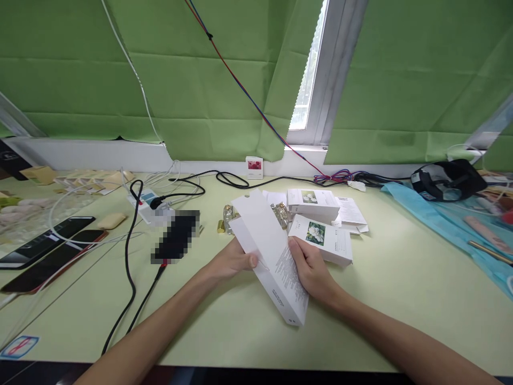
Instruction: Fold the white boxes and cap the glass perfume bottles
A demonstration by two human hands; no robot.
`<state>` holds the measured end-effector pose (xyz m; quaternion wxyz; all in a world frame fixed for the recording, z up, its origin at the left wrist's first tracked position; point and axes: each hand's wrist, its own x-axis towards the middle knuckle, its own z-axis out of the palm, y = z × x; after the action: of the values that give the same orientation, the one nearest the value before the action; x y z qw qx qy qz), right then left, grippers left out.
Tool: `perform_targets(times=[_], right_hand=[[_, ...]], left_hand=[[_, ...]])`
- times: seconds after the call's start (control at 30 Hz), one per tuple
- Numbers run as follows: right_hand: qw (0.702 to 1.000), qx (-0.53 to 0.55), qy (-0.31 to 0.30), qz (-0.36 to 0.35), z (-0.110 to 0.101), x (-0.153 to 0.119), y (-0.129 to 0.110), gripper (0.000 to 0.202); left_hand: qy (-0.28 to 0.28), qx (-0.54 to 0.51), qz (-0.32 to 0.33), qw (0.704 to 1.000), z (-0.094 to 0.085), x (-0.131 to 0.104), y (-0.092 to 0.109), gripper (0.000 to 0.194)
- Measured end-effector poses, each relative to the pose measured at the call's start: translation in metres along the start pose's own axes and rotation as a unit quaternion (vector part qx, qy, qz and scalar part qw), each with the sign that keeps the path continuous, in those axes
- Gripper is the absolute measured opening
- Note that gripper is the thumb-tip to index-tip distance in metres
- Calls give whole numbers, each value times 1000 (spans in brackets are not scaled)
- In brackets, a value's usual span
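Observation:
Between my two hands is a long white cardboard box [269, 256], held tilted above the table with its flap raised at the far end. My left hand [236, 258] grips its left side, thumb on the near face and the other fingers hidden behind. On the right edge my right hand [310, 267] closes with its thumb along the printed face. Just beyond lie a white box with a flower picture [336, 248] and a second flower box [320, 202]. Behind the held box, silver foil packets [280, 214] and a small gold cap-like piece [220, 226] partly show.
To the left are a power strip [148, 206], a black cable [127, 256], a pixelated dark device [176, 238] and two phones [52, 240]. A black headset [449, 181] rests on blue cloth [425, 208] at right. A small white box [254, 167] stands by the wall.

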<state>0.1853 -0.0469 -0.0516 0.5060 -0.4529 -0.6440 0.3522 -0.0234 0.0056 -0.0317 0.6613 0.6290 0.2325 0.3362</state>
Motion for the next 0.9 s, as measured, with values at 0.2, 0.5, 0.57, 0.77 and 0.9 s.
perform_targets(times=[0.2,0.5,0.57,0.77,0.9], right_hand=[[1000,-3,-2,8,0,1,-1,45],[1000,-9,-3,7,-1,0,0,45],[1000,-5,-3,9,-1,0,1,45],[1000,2,1,11,0,1,2,45],[1000,-3,8,9,0,1,2,47]], left_hand=[[5,1,-7,1000,1,0,0,87],[-4,-17,-28,999,2,3,8,73],[10,-17,-26,999,4,3,10,71],[60,-41,-11,997,4,1,7,73],[86,-81,19,993,4,2,3,79]])
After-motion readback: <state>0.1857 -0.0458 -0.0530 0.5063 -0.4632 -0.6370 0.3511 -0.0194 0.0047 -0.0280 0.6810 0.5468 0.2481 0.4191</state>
